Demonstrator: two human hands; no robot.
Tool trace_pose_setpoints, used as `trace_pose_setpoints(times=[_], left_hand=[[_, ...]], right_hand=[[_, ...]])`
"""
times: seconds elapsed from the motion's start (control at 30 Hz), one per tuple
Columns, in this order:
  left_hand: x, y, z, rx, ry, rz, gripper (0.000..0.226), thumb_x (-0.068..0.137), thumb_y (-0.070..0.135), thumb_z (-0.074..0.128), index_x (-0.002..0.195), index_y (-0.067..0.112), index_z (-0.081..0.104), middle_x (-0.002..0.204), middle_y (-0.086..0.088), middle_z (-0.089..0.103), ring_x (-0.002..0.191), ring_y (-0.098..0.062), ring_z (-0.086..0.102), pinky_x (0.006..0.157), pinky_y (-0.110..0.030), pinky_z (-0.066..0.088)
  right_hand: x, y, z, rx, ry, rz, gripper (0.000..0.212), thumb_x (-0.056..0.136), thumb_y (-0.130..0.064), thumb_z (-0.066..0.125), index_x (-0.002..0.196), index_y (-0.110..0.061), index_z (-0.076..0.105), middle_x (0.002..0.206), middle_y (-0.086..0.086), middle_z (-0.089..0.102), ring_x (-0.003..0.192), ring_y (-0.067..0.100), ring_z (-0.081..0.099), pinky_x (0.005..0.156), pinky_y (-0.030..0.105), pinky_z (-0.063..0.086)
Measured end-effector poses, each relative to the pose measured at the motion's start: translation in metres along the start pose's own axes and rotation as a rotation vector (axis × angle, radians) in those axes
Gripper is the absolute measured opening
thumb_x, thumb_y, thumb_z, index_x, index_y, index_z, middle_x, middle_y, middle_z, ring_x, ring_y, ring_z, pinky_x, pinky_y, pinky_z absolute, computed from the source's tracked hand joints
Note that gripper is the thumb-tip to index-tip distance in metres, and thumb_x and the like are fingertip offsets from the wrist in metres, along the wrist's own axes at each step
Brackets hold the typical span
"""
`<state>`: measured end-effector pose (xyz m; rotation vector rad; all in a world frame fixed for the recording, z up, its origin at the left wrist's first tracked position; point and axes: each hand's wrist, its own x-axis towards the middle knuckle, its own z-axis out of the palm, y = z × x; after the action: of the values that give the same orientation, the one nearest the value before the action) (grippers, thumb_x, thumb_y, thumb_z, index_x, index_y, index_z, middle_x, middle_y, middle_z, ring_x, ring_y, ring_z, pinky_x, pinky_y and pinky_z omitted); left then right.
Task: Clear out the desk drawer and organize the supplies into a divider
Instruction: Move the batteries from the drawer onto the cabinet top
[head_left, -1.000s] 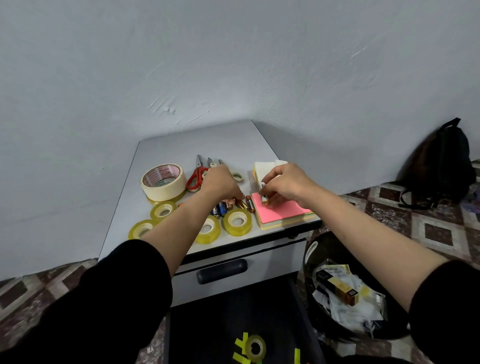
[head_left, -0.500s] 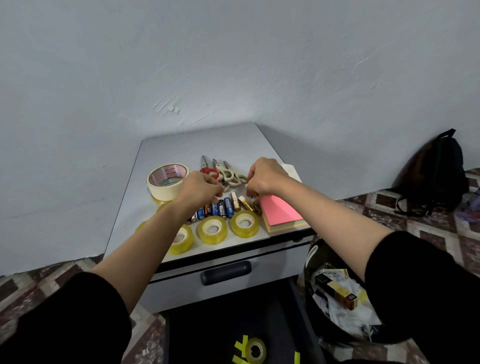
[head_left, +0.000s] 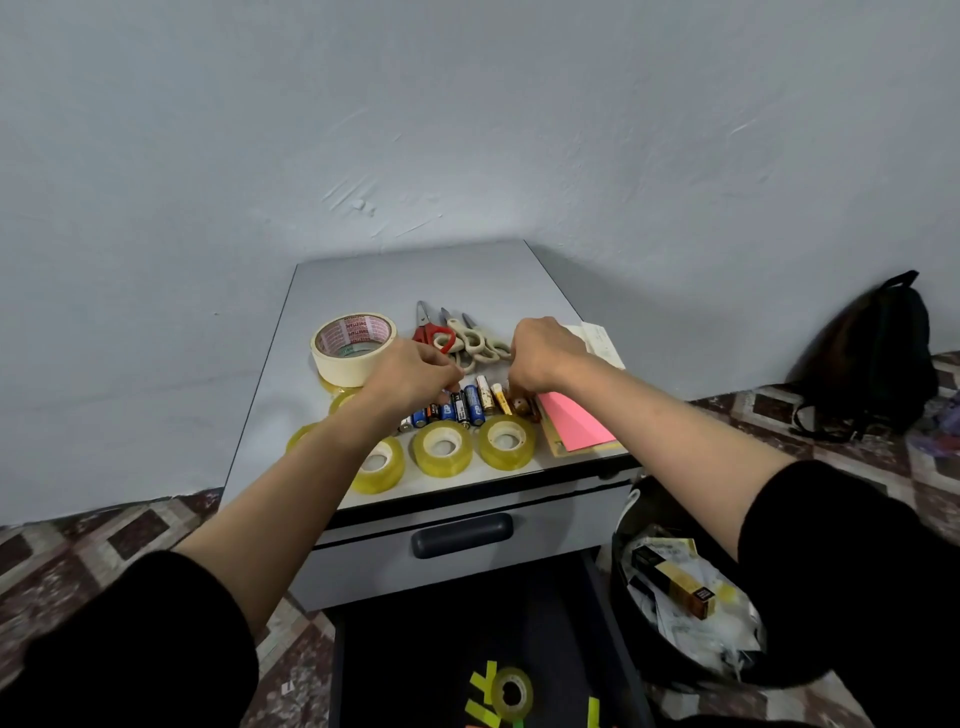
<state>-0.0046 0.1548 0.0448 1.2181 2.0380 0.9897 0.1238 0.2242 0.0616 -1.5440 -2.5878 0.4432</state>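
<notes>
You can make out what look like the white letters "GP" on one blue battery (head_left: 448, 411) in the row, though the print is small. The red lettering inside the core of the masking tape roll (head_left: 353, 345) is too blurred for you to read. The same goes for the small label on the black-and-gold box (head_left: 675, 584) in the bin (head_left: 670, 673).

The left hand (head_left: 410, 379) and the right hand (head_left: 545, 358) reach down with curled fingers at either end of a row of batteries (head_left: 470, 404) lying on the grey worktop (head_left: 415, 280). Whether either hand grips anything is hidden. 3 clear tape rolls (head_left: 442, 448) lie along the front edge. A masking tape roll (head_left: 353, 345) and scissors (head_left: 457, 340) lie behind the batteries, and a pink note pad (head_left: 571, 423) lies to their right.
</notes>
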Motion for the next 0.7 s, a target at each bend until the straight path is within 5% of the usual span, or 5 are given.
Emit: trace_pose_setpoints(times=[0.13,0.33,0.53,0.7], left_hand=[[-0.002,0.000,0.002,0.010,0.001,-0.001,0.010,0.090,0.016,0.060,0.092,0.008,0.067,0.084,-0.004,0.067,0.056,-0.004,0.055,0.044,-0.009,0.037],[-0.005,0.000,-0.001,-0.012,-0.009,-0.016,0.012,0.091,0.014,0.059,0.096,0.006,0.066,0.084,-0.005,0.066,0.059,-0.006,0.055,0.039,-0.006,0.037],[-0.010,0.000,0.000,-0.014,-0.013,0.011,0.012,0.090,0.015,0.060,0.094,0.006,0.067,0.082,-0.004,0.066,0.058,-0.005,0.055,0.042,-0.006,0.039],[-0.014,-0.001,0.001,0.010,-0.022,0.034,0.011,0.090,0.017,0.060,0.092,0.010,0.067,0.079,0.000,0.065,0.062,-0.006,0.055,0.056,-0.015,0.043]], right_hand=[[0.001,-0.002,0.003,-0.006,0.041,0.000,0.010,0.084,-0.004,0.057,0.093,-0.005,0.060,0.108,0.015,0.059,0.088,0.031,0.055,0.067,0.029,0.038],[0.006,0.002,-0.002,0.002,0.056,-0.022,0.006,0.082,-0.003,0.058,0.080,-0.008,0.056,0.087,0.009,0.051,0.077,0.027,0.049,0.064,0.028,0.037],[-0.002,0.009,-0.012,-0.276,-0.094,-0.203,0.036,0.075,-0.023,0.075,0.110,-0.015,0.068,0.111,0.006,0.063,0.100,0.024,0.058,0.071,0.026,0.042],[-0.008,0.011,-0.003,-0.411,-0.086,-0.232,0.030,0.079,-0.019,0.070,0.108,-0.013,0.062,0.109,0.009,0.059,0.087,0.023,0.052,0.067,0.027,0.038]])
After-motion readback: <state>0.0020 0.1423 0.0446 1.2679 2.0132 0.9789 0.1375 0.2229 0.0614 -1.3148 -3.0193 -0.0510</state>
